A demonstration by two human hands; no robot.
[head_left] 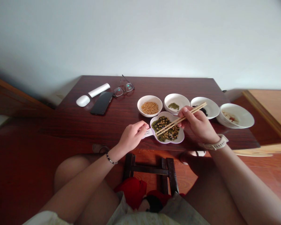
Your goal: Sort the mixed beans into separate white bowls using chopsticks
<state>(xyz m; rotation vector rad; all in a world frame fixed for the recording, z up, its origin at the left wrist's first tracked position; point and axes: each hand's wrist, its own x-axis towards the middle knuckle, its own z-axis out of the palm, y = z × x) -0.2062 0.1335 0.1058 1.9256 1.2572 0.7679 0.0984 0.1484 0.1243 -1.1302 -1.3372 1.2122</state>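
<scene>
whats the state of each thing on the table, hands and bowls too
left hand, holding the dish tab
right hand, gripping chopsticks
wooden chopsticks, tips over the beans
flower-shaped dish, full of mixed beans
soybean bowl, holds soybeans
green bean bowl, few green beans
dark bean bowl, few dark beans, partly hidden
far right bowl, pale food bits
glasses, arms open
phone, screen dark

**A Room in Someone's Home**

A dark reddish-brown wooden table stands against a plain white wall over glossy red-brown wood flooring, holding a black smartphone, wire-rimmed glasses and round white bowls of dried beans.
</scene>
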